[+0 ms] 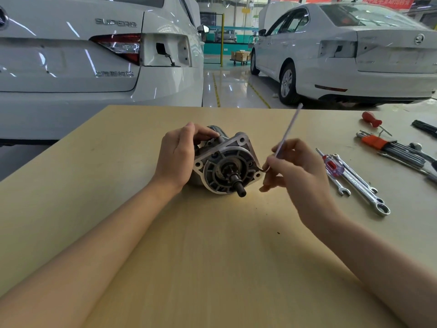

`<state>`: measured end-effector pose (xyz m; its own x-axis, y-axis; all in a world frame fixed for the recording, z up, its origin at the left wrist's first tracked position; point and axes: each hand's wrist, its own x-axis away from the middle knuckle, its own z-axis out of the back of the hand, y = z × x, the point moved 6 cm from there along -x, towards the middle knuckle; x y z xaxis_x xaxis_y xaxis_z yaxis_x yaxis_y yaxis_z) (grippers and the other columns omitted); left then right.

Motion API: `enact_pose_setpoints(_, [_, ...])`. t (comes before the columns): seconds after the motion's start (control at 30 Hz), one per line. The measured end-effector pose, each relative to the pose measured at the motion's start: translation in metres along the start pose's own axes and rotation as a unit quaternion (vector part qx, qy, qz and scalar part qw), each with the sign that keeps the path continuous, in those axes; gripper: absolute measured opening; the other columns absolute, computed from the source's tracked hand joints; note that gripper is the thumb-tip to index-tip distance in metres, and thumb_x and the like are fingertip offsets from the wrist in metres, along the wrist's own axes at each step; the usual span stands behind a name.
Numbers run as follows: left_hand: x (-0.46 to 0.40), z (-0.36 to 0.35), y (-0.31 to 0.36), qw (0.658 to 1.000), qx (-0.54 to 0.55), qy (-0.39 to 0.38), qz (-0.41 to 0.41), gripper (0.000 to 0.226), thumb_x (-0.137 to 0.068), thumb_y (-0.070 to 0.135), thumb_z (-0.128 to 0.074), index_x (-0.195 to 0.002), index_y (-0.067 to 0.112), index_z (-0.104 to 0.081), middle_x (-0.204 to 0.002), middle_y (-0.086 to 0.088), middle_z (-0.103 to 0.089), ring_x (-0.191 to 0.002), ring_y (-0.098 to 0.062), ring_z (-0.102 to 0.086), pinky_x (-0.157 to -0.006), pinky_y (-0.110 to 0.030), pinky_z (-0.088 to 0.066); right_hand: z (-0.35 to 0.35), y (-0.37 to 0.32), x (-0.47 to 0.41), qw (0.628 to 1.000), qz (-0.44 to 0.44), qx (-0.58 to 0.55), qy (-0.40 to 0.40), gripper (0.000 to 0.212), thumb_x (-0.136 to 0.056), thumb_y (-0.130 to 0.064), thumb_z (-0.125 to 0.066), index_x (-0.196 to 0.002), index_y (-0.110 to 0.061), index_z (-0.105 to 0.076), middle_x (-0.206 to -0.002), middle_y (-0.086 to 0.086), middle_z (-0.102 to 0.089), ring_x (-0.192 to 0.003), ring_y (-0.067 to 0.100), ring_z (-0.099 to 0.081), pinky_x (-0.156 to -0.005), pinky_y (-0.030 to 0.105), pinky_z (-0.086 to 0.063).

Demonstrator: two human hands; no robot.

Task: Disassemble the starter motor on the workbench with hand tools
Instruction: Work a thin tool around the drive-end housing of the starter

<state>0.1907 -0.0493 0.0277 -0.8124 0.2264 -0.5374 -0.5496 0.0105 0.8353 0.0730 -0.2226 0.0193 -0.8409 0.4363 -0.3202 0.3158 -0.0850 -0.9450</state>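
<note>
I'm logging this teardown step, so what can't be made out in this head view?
- Hex key short end at the starter motor flange: too small to tell if seated.
- Motor's rear body: hidden by the left hand and flange.
- Long arm: motion-blurred above the right hand.
- Far-right tools: cut off by the frame edge.

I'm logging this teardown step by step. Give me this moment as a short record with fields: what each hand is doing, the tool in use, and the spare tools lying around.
workpiece: grey cast-metal starter motor, lying on the pale wooden workbench, shaft end toward the camera
left hand: left hand grips the motor from its left side
right hand: right hand pinches a long silver L-shaped hex key
tool position: short end at the flange's right edge
spare tools: chrome combination wrenches, red-and-clear-handled screwdriver, orange-holdered hex key set, red-handled screwdriver
</note>
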Motion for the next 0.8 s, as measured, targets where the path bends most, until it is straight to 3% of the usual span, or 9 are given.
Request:
enact_pose_setpoints(0.07, [0.000, 0.000, 0.000, 1.000, 0.003, -0.001, 0.003, 0.052, -0.092, 0.028, -0.025, -0.082, 0.007, -0.072, -0.089, -0.006, -0.073, -0.089, -0.015, -0.067, -0.080, -0.022, -0.048, 0.002, 0.009, -0.001, 0.995, -0.077, -0.063, 0.001, 0.015, -0.089, 0.011, -0.051, -0.088, -0.004, -0.051, -0.064, 0.009, -0.057, -0.049, 0.019, -0.056, -0.050, 0.034, -0.054])
enact_pose_setpoints(0.17, [-0.001, 0.000, 0.000, 1.000, 0.006, -0.002, 0.002, 0.051, -0.091, 0.028, -0.025, -0.082, 0.008, -0.072, -0.089, -0.006, -0.073, -0.091, -0.016, -0.067, -0.082, -0.024, -0.049, 0.002, 0.016, -0.002, 0.983, -0.127, -0.133, 0.006, 0.017, -0.088, 0.013, -0.049, -0.092, -0.003, -0.051, -0.066, 0.013, -0.056, -0.050, 0.021, -0.057, -0.051, 0.032, -0.053])
enact_pose_setpoints(0.43, [-0.001, 0.000, 0.000, 1.000, 0.007, -0.002, 0.002, 0.051, -0.091, 0.028, -0.025, -0.081, 0.010, -0.071, -0.089, -0.005, -0.073, -0.090, -0.016, -0.067, -0.081, -0.023, -0.049, -0.005, 0.019, -0.002, 0.972, -0.146, -0.181, -0.033, 0.018, -0.089, 0.013, -0.048, -0.092, -0.004, -0.050, -0.070, 0.014, -0.058, -0.053, 0.022, -0.060, -0.053, 0.031, -0.053])
enact_pose_setpoints(0.8, [-0.001, 0.000, -0.001, 1.000, 0.004, -0.002, 0.003, 0.052, -0.092, 0.028, -0.025, -0.082, 0.009, -0.072, -0.090, -0.007, -0.073, -0.091, -0.017, -0.067, -0.080, -0.023, -0.048, -0.004, 0.015, -0.001, 0.979, -0.114, -0.170, -0.014, 0.013, -0.089, 0.008, -0.056, -0.093, -0.003, -0.050, -0.075, 0.017, -0.059, -0.060, 0.026, -0.068, -0.060, 0.031, -0.057])
